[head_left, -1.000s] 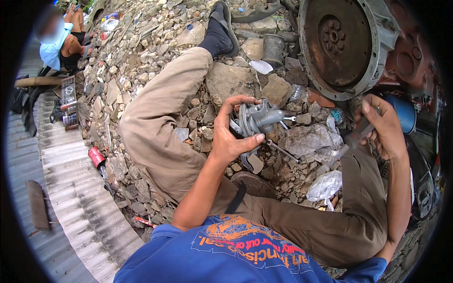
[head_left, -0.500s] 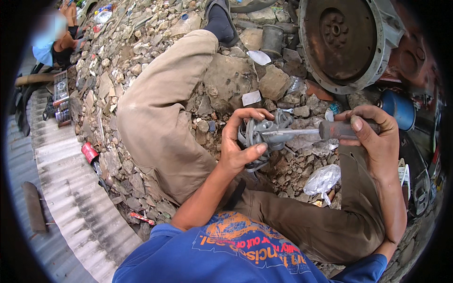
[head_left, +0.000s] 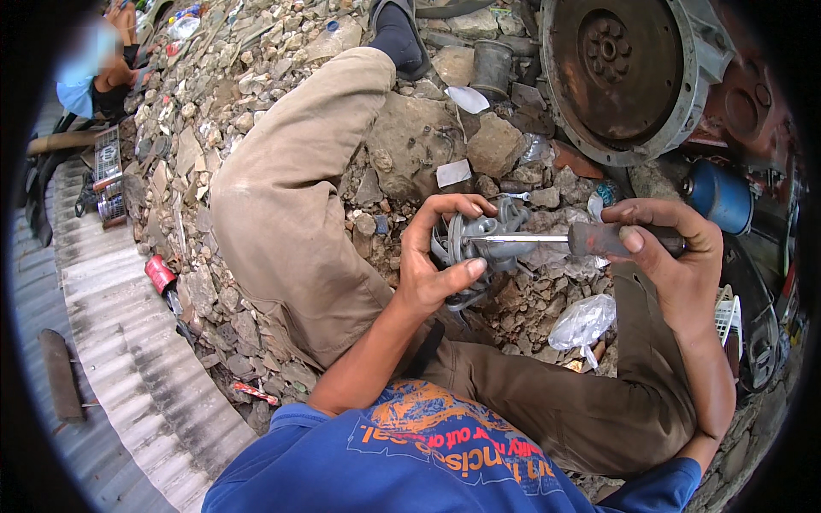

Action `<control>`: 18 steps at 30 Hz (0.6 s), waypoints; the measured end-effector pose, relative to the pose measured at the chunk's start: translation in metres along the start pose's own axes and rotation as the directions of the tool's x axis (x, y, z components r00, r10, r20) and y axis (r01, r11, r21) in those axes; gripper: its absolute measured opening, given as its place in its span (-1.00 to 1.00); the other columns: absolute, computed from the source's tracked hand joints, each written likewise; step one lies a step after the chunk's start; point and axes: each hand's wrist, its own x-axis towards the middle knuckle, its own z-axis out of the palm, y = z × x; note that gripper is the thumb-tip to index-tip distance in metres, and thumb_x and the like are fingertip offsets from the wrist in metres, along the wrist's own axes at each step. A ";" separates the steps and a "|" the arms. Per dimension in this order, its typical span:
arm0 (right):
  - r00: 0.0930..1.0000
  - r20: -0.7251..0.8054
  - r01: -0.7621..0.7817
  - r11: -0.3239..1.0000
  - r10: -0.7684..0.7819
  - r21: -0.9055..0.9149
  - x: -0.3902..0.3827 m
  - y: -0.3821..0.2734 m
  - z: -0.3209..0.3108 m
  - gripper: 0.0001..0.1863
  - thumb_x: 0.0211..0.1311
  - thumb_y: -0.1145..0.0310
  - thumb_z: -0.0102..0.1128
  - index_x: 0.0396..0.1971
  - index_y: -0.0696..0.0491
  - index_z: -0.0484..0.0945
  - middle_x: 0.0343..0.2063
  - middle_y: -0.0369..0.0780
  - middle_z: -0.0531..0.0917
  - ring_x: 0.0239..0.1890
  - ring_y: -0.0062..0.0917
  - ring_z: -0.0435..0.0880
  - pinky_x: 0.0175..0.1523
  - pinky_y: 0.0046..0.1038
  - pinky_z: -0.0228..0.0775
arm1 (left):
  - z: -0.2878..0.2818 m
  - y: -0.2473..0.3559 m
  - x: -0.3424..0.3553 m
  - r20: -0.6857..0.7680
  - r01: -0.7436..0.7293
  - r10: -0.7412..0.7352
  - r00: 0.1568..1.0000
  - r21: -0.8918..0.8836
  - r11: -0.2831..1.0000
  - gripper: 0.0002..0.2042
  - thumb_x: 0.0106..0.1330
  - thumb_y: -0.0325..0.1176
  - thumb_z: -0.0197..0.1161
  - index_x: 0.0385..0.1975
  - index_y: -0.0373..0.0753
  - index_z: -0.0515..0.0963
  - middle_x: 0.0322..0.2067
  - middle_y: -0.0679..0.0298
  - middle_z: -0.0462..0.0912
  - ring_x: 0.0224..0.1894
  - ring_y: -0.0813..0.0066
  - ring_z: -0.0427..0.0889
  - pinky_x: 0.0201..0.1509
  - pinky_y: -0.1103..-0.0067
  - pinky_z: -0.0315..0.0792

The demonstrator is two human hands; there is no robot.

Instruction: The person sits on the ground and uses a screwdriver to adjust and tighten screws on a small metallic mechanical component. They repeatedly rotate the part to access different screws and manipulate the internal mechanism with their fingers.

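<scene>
My left hand (head_left: 428, 265) is wrapped round a grey cast-metal carburetor-like part (head_left: 479, 235), its thumb pressed along the near side and its fingers over the far side. From the right, my right hand (head_left: 676, 248) grips the dark, worn handle of a screwdriver (head_left: 530, 238) between thumb and fingers. The bright shaft lies level and points left, its tip against the metal part. Exactly where the tip sits on the part is too small to tell. Both hands are above the stony ground, between my bent legs.
A big round flywheel housing (head_left: 614, 68) with a reddish engine body (head_left: 744, 103) stands at the far right, a blue filter canister (head_left: 720, 198) beside it. A clear plastic bag (head_left: 585, 325) lies on the rubble. Corrugated sheets (head_left: 128, 342) run along the left. Another person (head_left: 94, 68) sits at the far left.
My right hand has turned slightly on the screwdriver handle, the thumb shifting left. The screwdriver has moved a little leftward. My left hand holds the metal part almost unmoved.
</scene>
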 end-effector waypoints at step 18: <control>0.989 0.131 0.083 0.990 -0.069 -0.110 0.001 0.001 -0.004 -0.73 0.21 0.40 0.43 -0.15 0.24 0.71 -0.30 -0.18 0.77 -0.21 -0.62 0.71 -0.08 -0.54 0.55 | -0.006 0.003 0.002 0.038 -0.033 0.030 0.999 0.076 0.997 -0.47 -0.06 -0.24 0.43 -0.07 -0.31 0.48 -0.04 0.05 0.58 0.06 0.34 0.54 0.24 0.39 0.35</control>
